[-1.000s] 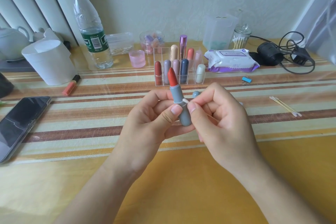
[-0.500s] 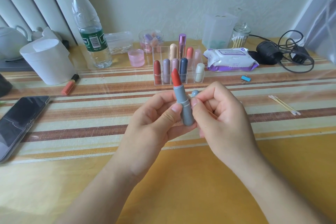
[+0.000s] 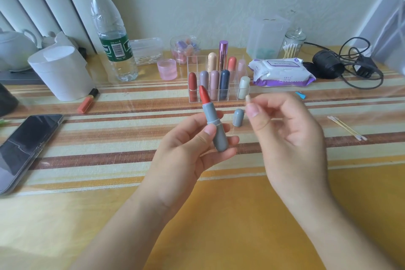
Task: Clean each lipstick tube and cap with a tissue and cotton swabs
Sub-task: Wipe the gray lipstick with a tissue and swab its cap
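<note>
Here, left fingers (image 3: 231, 140): curled round the grey lipstick (image 3: 215, 136), thumb pressed on its front just below the collar.
lipstick: top leaning left, red bullet up and bare, lower body cradled in the left hand (image 3: 188, 153).
right fingers (image 3: 254, 113): thumb and forefinger pinching a swab (image 3: 248, 98), its tip poking up above the thumbnail; the other fingers loosely curled.
gap: the right hand (image 3: 289, 138) hangs right of the lipstick, swab apart from it.
cap (image 3: 238, 117): upright on the table (image 3: 219, 215), between the two hands, farther back.
organizer (image 3: 232, 97): behind the cap, capped lipsticks standing in its cells.
wipes (image 3: 282, 72): right of the organizer.
spare swabs (image 3: 346, 128): on the table, far right.
phone (image 3: 24, 147): far left.
</note>
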